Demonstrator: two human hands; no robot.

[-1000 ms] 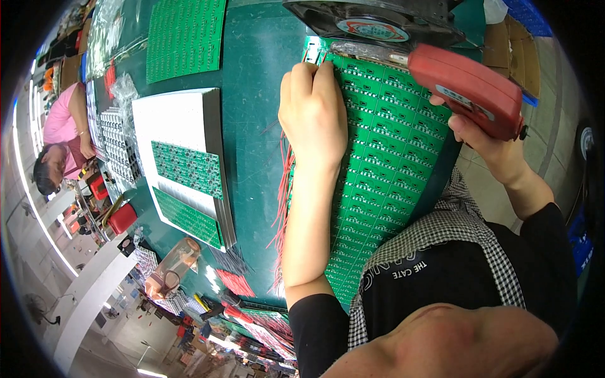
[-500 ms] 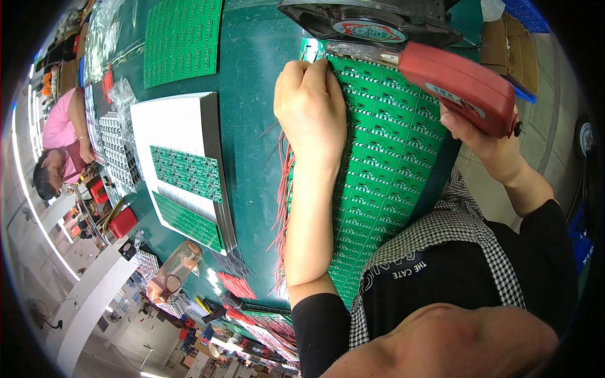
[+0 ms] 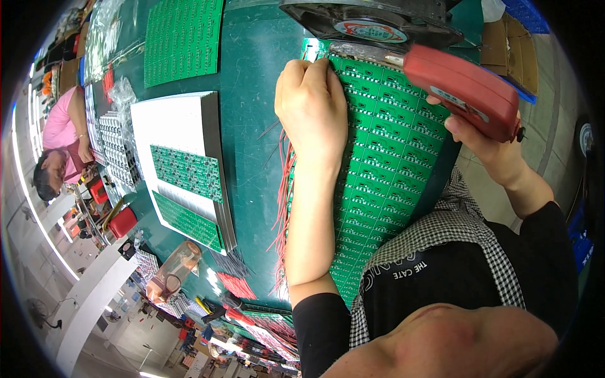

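A large green circuit board panel (image 3: pixel 384 148) of small repeated units lies on the bench before me. My left hand (image 3: pixel 312 104) is closed at its far left corner, fingertips bent down by a small whitish-green piece (image 3: pixel 312 47). Whatever the fingertips pinch is hidden beneath them. Thin red wires (image 3: pixel 283 195) run along the panel's left edge, partly under my left forearm. My right hand (image 3: pixel 482 135) grips a red soldering gun (image 3: pixel 463 88) over the panel's far right part. Its pale nozzle points left, toward the panel's far edge.
A black fan (image 3: pixel 372 28) stands just beyond the panel. To the left, a white stack (image 3: pixel 170 120) bears two green boards, and another green panel (image 3: pixel 183 44) lies farther off. Red wire bundles (image 3: pixel 236 285) and a clear brownish bottle (image 3: pixel 176 271) are nearer. A person in pink (image 3: pixel 63 123) sits far left.
The soldering gun and my right hand have shifted slightly right and toward me. My left hand has stayed nearly in place at the panel's corner.
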